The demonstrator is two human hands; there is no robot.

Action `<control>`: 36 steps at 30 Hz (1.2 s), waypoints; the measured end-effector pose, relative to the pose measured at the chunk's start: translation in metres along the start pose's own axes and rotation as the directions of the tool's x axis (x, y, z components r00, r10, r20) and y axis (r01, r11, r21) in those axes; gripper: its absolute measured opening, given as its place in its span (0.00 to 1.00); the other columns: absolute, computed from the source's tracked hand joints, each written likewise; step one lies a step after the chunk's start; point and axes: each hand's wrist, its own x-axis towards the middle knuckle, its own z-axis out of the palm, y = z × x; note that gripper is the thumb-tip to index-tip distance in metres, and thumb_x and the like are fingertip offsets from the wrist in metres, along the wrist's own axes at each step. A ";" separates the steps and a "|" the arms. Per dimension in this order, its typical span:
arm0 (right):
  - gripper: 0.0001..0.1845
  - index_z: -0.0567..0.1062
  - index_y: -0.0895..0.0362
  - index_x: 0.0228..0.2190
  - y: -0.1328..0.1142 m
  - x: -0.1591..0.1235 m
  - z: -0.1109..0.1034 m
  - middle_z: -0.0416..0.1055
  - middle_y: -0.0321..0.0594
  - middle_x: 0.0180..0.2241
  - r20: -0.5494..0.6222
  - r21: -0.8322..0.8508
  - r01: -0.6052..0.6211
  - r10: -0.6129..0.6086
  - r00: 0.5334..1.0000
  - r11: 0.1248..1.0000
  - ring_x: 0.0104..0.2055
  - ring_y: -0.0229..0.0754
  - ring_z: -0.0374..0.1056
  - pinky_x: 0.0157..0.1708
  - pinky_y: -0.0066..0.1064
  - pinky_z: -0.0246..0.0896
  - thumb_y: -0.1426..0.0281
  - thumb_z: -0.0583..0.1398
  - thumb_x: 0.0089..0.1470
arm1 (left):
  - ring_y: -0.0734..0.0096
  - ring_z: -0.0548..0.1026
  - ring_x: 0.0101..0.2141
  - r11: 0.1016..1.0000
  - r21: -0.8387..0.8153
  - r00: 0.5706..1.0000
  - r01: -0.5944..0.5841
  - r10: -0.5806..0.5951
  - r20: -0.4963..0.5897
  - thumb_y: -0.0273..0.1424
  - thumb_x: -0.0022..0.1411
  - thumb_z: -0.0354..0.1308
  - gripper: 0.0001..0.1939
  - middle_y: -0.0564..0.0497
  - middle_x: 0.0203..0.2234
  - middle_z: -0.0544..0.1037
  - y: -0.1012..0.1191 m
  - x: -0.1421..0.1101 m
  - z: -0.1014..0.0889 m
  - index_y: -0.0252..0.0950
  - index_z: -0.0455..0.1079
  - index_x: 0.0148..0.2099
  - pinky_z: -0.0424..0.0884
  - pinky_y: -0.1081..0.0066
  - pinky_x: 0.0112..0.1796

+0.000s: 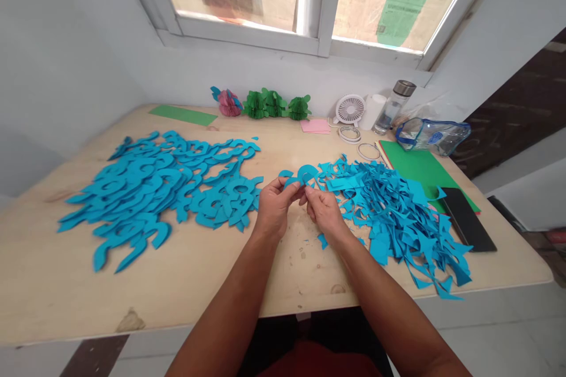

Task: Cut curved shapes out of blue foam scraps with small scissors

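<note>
Small white fan (349, 109), water bottle (393, 106), green paper sheet (415, 168), black phone (467, 219), green paper decorations (274, 104)

A single head-worn view looks forward and down from just above the near edge of the pale wooden surface (186, 283), close over the forearms. It faces a white-framed window (309, 23) on the far wall, whose edges bend, probably from a wide lens.
</note>
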 end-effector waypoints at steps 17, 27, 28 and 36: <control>0.27 0.67 0.57 0.20 0.002 0.000 0.003 0.51 0.26 0.09 -0.028 0.046 -0.010 0.011 1.000 0.999 0.13 0.30 0.44 0.15 0.26 0.37 0.46 0.54 0.51 | 0.75 0.69 0.23 1.000 0.022 1.000 -0.003 0.003 0.010 0.30 0.40 0.70 0.13 0.55 0.19 0.72 0.000 -0.001 0.001 0.33 0.68 0.25 0.67 0.71 0.29; 0.27 0.66 0.56 0.19 0.003 -0.001 0.004 0.51 0.25 0.09 -0.045 0.079 -0.018 0.022 0.999 0.997 0.12 0.30 0.42 0.15 0.27 0.35 0.46 0.54 0.51 | 0.75 0.68 0.23 1.000 0.002 1.000 0.013 -0.013 0.029 0.31 0.39 0.70 0.13 0.55 0.19 0.71 0.000 -0.001 0.001 0.34 0.68 0.24 0.66 0.71 0.28; 0.26 0.66 0.56 0.19 0.002 -0.001 0.005 0.51 0.25 0.09 -0.046 0.086 -0.021 0.025 0.999 0.996 0.12 0.30 0.42 0.15 0.27 0.35 0.46 0.54 0.51 | 0.75 0.68 0.22 1.000 0.001 0.999 0.011 -0.011 0.033 0.31 0.40 0.70 0.13 0.55 0.19 0.71 -0.001 -0.001 0.001 0.34 0.68 0.24 0.65 0.71 0.28; 0.26 0.66 0.56 0.20 0.004 0.000 0.005 0.52 0.26 0.10 -0.051 0.082 -0.006 0.010 0.999 0.997 0.14 0.31 0.44 0.15 0.27 0.36 0.46 0.54 0.51 | 0.77 0.66 0.22 1.000 0.023 0.999 -0.003 0.002 0.043 0.30 0.42 0.68 0.11 0.55 0.19 0.71 -0.002 -0.001 0.001 0.33 0.69 0.25 0.64 0.72 0.27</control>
